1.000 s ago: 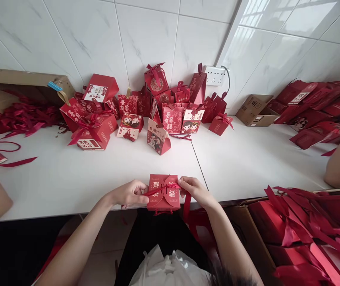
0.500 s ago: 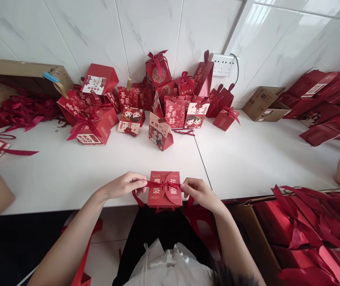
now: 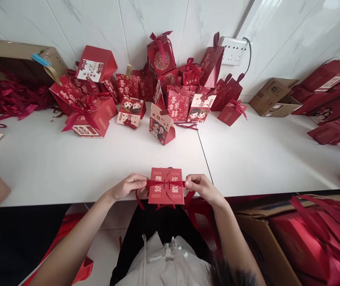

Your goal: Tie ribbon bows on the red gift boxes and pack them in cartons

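A red gift box (image 3: pixel 166 194) with pale printed characters lies at the table's front edge, directly before me. Its two curved top flaps meet in the middle, where a dark red ribbon (image 3: pixel 170 183) passes across them. My left hand (image 3: pixel 132 185) pinches the ribbon on the box's left side. On the other side my right hand (image 3: pixel 201 186) pinches the ribbon close to the box's right edge. The ribbon is stretched straight between both hands, and its loose tails hang below each hand.
Several finished-looking red boxes (image 3: pixel 177 105) stand along the tiled wall. A heap of ribbons (image 3: pixel 15 95) lies at the left by a cardboard box (image 3: pixel 18 45). At the lower right, a carton (image 3: pixel 273 242) holds red boxes. Other people's arms show at both sides.
The ribbon across the box has been drawn tighter and thinner, with my right hand slightly further right. The camera view has shifted a little.
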Motion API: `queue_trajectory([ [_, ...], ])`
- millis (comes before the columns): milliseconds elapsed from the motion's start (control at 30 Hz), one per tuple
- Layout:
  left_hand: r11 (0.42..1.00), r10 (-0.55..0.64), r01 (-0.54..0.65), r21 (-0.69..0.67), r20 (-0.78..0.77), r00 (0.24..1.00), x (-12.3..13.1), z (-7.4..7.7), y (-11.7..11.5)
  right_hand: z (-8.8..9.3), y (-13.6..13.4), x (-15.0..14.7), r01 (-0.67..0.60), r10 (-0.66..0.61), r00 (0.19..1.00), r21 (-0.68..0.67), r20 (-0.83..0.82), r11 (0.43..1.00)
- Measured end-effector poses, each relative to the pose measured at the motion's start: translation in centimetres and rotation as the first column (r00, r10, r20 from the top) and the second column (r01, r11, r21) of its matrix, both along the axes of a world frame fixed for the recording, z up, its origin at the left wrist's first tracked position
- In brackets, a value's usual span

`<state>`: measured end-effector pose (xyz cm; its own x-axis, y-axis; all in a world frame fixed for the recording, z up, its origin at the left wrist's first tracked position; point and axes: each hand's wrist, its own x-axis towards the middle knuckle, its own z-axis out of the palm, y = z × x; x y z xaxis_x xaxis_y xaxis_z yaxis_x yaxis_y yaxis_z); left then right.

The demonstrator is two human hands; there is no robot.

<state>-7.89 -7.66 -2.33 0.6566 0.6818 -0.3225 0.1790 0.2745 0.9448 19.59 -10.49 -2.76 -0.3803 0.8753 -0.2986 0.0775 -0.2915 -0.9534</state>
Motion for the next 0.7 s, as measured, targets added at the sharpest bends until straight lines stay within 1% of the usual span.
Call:
queue_trajectory([
  [167,0.998,0.036,-0.032,-0.053,0.063,0.997,0.7,-0.5,-0.2,-0.5,0.3,-0.2,-0.018,0.017,0.998,-0.021,-0.053,1.000],
  [267,0.996,0.059,-0.054,-0.067,0.088,0.994,1.0,-0.7,-0.4,-1.0,0.7,-0.4,-0.040,0.039,0.995,-0.011,-0.088,0.999],
  [367,0.995,0.083,-0.078,-0.055,0.098,0.992,1.1,-0.9,-0.6,-1.4,1.2,-0.5,-0.056,0.057,0.993,0.019,-0.104,0.998],
  [467,0.994,0.108,-0.106,-0.022,0.097,0.989,1.1,-1.0,-0.8,-1.3,1.4,-0.6,-0.066,0.070,0.992,0.043,-0.100,0.997],
  [567,0.991,0.129,-0.130,0.009,0.081,0.988,0.9,-0.5,-1.1,-0.8,1.3,-0.5,-0.074,0.080,0.993,0.065,-0.086,0.995],
  [633,0.990,0.136,-0.138,0.018,0.058,0.989,0.8,0.2,-1.5,-0.3,1.0,-0.2,-0.069,0.074,0.996,0.086,-0.058,0.994],
  [700,0.987,0.159,-0.159,0.034,-0.006,0.987,0.7,1.1,-2.0,0.3,0.7,0.3,-0.073,0.074,0.997,0.101,-0.010,0.992],
])
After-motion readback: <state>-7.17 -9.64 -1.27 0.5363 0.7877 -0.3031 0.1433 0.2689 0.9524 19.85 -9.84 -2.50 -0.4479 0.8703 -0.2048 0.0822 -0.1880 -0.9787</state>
